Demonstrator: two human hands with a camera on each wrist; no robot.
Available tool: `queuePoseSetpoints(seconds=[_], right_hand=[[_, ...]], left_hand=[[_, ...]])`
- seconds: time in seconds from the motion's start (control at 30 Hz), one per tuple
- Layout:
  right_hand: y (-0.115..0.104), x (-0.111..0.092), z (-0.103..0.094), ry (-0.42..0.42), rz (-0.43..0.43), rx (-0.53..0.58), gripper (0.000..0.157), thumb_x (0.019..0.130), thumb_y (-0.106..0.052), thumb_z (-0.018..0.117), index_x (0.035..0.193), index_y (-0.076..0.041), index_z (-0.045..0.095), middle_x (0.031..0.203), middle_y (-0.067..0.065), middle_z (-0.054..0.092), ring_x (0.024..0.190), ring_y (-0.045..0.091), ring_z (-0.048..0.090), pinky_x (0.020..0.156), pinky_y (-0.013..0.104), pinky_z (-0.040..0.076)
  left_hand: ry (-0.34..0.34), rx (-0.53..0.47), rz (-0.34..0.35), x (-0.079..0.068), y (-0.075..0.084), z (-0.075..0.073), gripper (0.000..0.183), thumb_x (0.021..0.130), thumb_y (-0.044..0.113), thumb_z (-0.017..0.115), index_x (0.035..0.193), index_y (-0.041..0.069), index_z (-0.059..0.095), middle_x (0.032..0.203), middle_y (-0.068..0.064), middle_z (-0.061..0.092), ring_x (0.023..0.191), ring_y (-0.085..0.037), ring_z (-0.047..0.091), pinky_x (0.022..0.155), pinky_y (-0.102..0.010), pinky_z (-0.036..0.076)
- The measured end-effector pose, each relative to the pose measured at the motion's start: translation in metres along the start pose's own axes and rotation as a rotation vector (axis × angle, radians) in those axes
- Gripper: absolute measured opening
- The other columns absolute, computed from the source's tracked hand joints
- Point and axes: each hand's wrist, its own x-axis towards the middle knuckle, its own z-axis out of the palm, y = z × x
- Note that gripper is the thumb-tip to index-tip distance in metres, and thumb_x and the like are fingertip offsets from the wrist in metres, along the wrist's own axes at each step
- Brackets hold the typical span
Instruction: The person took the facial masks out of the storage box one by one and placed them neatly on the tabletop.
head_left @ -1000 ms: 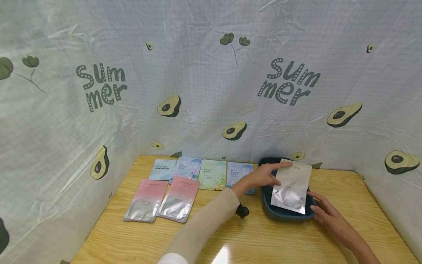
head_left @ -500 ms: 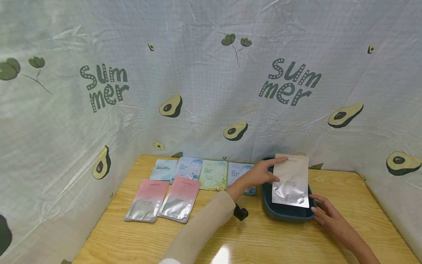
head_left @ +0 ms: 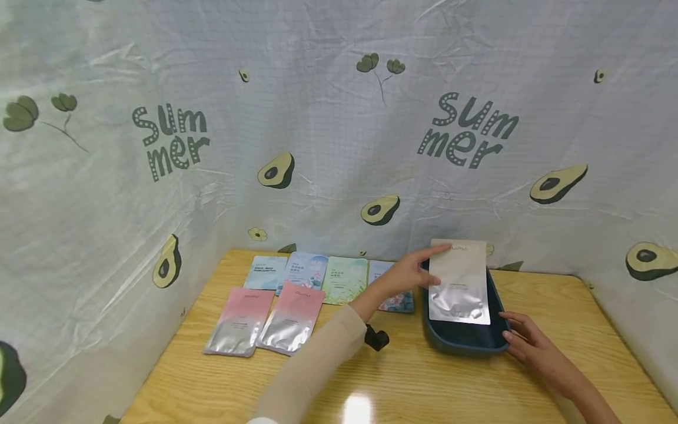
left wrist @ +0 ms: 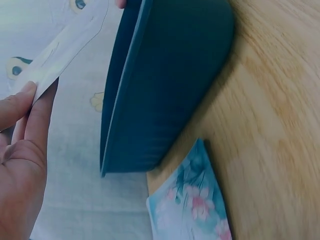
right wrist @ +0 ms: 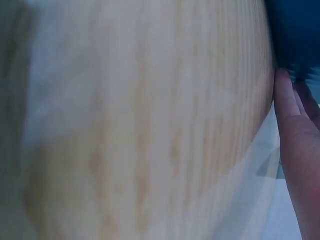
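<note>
My left hand point(head_left: 405, 275) pinches the left edge of a beige-to-silver face mask packet point(head_left: 458, 288), thumb on one face and fingers on the other in the left wrist view. The packet is held upright over a dark blue plastic basin point(head_left: 466, 347), covering much of its opening. On the basin's right side rests my right hand point(head_left: 542, 353), its fairly straight fingertips touching the wall near the rim. The right wrist view shows those fingers point(right wrist: 287, 100) along the basin's outer side. Inside the basin, the part behind the packet is hidden.
Two pink-and-silver packets point(head_left: 241, 321) lie at the left of the wooden table point(head_left: 424, 388). Behind them stands a row of pale blue and green packets point(head_left: 344, 280). A floral blue packet point(head_left: 399, 302) lies beside the basin, partly behind my left arm. A patterned curtain point(head_left: 318, 118) encloses the table.
My left hand has moved the silver packet left and slightly up, uncovering more of the basin's front and right inside. My right hand has stayed at the basin's side.
</note>
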Motion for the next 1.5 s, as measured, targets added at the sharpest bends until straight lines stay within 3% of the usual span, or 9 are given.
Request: queuePoseSetpoints(seconds=[0.1, 0.23, 0.3, 0.63, 0.77, 0.93, 1.13, 1.3, 1.5], right_hand=[[-0.001, -0.001, -0.002, -0.017, -0.022, 0.003, 0.050, 0.111, -0.022, 0.045, 0.153, -0.006, 0.023, 0.157, 0.036, 0.010, 0.112, -0.016, 0.048, 0.089, 0.016, 0.050], [-0.002, -0.003, -0.006, -0.040, -0.036, 0.028, 0.048, 0.111, -0.019, 0.044, 0.153, -0.005, 0.024, 0.156, 0.037, 0.011, 0.112, -0.016, 0.049, 0.090, 0.017, 0.051], [-0.002, -0.003, -0.008, -0.052, -0.035, 0.046, 0.048, 0.111, -0.019, 0.042, 0.153, -0.005, 0.024, 0.155, 0.036, 0.010, 0.113, -0.016, 0.049, 0.090, 0.017, 0.051], [0.000, -0.004, -0.012, -0.087, -0.042, 0.075, 0.047, 0.112, -0.018, 0.040, 0.155, -0.008, 0.025, 0.150, 0.015, 0.020, 0.116, -0.016, 0.048, 0.093, 0.018, 0.050], [0.000, -0.002, -0.011, -0.107, -0.034, 0.092, 0.049, 0.112, -0.019, 0.039, 0.156, -0.007, 0.022, 0.154, 0.020, 0.013, 0.117, -0.018, 0.046, 0.094, 0.018, 0.050], [0.000, 0.001, -0.009, -0.127, -0.031, 0.110, 0.049, 0.113, -0.019, 0.037, 0.157, -0.008, 0.019, 0.155, 0.023, 0.005, 0.118, -0.019, 0.045, 0.095, 0.017, 0.049], [0.002, 0.001, -0.008, -0.132, -0.047, 0.123, 0.048, 0.113, -0.018, 0.036, 0.157, -0.008, 0.020, 0.152, 0.015, 0.012, 0.119, -0.017, 0.047, 0.095, 0.016, 0.048], [0.003, 0.002, -0.008, -0.124, -0.056, 0.123, 0.048, 0.113, -0.017, 0.037, 0.156, -0.007, 0.021, 0.151, 0.013, 0.014, 0.119, -0.016, 0.047, 0.095, 0.017, 0.048], [0.003, 0.002, -0.007, -0.120, -0.051, 0.120, 0.048, 0.113, -0.018, 0.037, 0.157, -0.007, 0.020, 0.153, 0.019, 0.009, 0.118, -0.017, 0.046, 0.095, 0.017, 0.048]], left_hand=[[0.007, 0.006, 0.015, -0.006, 0.004, -0.006, 0.077, 0.093, 0.001, 0.072, 0.155, 0.036, 0.043, 0.103, 0.006, 0.068, 0.047, -0.014, 0.030, 0.056, -0.028, 0.039], [0.015, 0.015, 0.033, -0.013, 0.007, -0.012, 0.076, 0.092, 0.003, 0.073, 0.155, 0.034, 0.044, 0.122, 0.001, 0.066, 0.048, -0.013, 0.040, 0.059, -0.029, 0.042], [0.024, 0.028, 0.030, -0.018, 0.009, -0.014, 0.077, 0.091, 0.004, 0.074, 0.156, 0.032, 0.043, 0.148, 0.003, 0.053, 0.054, -0.012, 0.053, 0.064, -0.032, 0.050], [0.022, 0.005, -0.013, -0.042, 0.004, -0.032, 0.076, 0.093, 0.003, 0.072, 0.155, 0.035, 0.043, 0.161, 0.006, 0.036, 0.060, -0.014, 0.060, 0.070, -0.028, 0.054], [0.036, 0.024, -0.034, -0.052, 0.001, -0.043, 0.076, 0.093, 0.004, 0.073, 0.154, 0.038, 0.044, 0.163, 0.006, 0.033, 0.068, -0.015, 0.068, 0.073, -0.029, 0.057], [0.056, 0.070, -0.039, -0.062, -0.001, -0.057, 0.075, 0.092, 0.003, 0.074, 0.154, 0.036, 0.045, 0.161, 0.003, 0.038, 0.059, -0.018, 0.057, 0.069, -0.031, 0.054], [0.065, 0.116, -0.067, -0.079, 0.001, -0.072, 0.076, 0.091, 0.000, 0.073, 0.155, 0.032, 0.045, 0.159, -0.001, 0.041, 0.061, -0.015, 0.058, 0.067, -0.031, 0.053], [0.052, 0.140, -0.080, -0.098, 0.003, -0.085, 0.076, 0.092, -0.003, 0.072, 0.155, 0.029, 0.044, 0.156, 0.000, 0.043, 0.052, -0.012, 0.043, 0.060, -0.028, 0.043], [0.040, 0.162, -0.113, -0.122, 0.003, -0.100, 0.077, 0.091, -0.002, 0.073, 0.156, 0.029, 0.044, 0.157, -0.001, 0.043, 0.052, -0.012, 0.042, 0.068, -0.029, 0.052]])
